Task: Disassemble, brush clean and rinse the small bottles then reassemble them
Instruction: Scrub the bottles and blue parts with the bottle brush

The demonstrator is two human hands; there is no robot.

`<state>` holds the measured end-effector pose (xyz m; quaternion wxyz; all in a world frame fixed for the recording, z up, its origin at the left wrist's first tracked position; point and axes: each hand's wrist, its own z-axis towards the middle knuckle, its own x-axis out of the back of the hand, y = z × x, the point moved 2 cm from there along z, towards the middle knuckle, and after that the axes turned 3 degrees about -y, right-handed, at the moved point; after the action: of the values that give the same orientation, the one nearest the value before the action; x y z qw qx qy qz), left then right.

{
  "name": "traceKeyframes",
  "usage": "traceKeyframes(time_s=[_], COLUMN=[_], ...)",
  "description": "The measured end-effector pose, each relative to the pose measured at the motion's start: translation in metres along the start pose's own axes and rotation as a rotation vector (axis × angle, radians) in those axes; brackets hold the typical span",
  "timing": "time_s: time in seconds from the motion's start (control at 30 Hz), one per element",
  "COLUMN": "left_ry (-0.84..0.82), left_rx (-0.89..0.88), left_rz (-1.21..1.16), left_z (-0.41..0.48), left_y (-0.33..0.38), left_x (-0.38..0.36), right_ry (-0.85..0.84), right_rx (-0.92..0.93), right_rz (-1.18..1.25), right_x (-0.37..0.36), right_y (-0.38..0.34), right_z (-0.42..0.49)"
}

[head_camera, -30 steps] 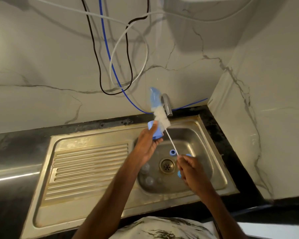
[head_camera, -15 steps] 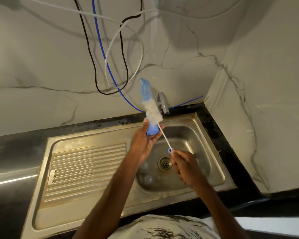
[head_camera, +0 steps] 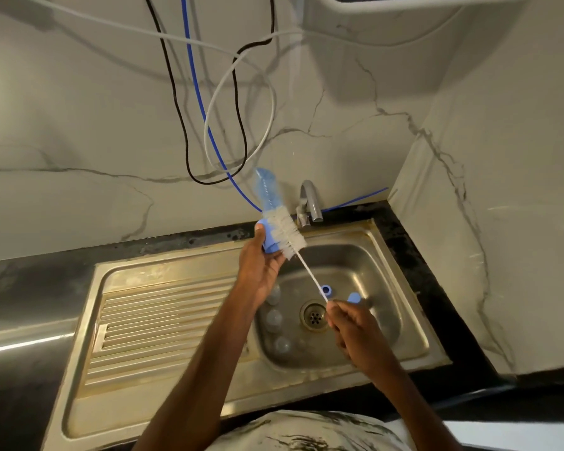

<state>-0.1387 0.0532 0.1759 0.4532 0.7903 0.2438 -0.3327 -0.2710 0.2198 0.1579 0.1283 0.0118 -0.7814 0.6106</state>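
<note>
My left hand (head_camera: 261, 265) grips a small blue bottle part (head_camera: 269, 236) above the back edge of the sink basin (head_camera: 372, 265). My right hand (head_camera: 349, 327) pinches the thin white wire handle of a bottle brush (head_camera: 285, 231). The brush's white bristles lie against the blue part, and its blue tip (head_camera: 266, 190) points up past it. Down in the basin lie a blue ring cap (head_camera: 326, 290), another blue piece (head_camera: 354, 298) and several small clear bottles (head_camera: 275, 320) left of the drain (head_camera: 314, 316).
A chrome tap (head_camera: 310, 200) stands at the back of the steel sink. A ribbed drainboard (head_camera: 163, 327) lies to the left. Black, blue and white cables (head_camera: 209, 125) hang on the marble wall. A marble side wall (head_camera: 502, 222) closes off the right.
The brush has slid a little along the blue part held in my left hand, and both hands stay above the basin. The view has shifted slightly.
</note>
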Motion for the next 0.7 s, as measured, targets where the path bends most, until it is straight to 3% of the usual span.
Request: traceKeyframes(time_s=[0.13,0.3,0.43,0.57,0.7], left_ry=[-0.042,-0.053,-0.071,-0.041,-0.059], left_rx=[0.066,0.034,0.107,0.003,0.043], left_rz=[0.021,0.018,0.065,-0.052,0.003], left_z=[-0.013,-0.007,-0.017,-0.002,-0.006], left_y=[-0.014,-0.002,-0.018,0.009,0.006], left_x=[-0.006,0.0,-0.002,0.0,-0.002], right_ry=[0.104,-0.01,0.032,-0.008,-0.02], right_rx=[0.037,0.007,0.032,-0.003,-0.024], right_rz=[-0.002,0.044,0.019,0.014,0.056], right_x=[0.007,0.005,0.008,0.002,-0.001], right_y=[-0.015,-0.006,-0.018,-0.011,-0.009], right_z=[0.027,0.005,0.019,0.005,0.0])
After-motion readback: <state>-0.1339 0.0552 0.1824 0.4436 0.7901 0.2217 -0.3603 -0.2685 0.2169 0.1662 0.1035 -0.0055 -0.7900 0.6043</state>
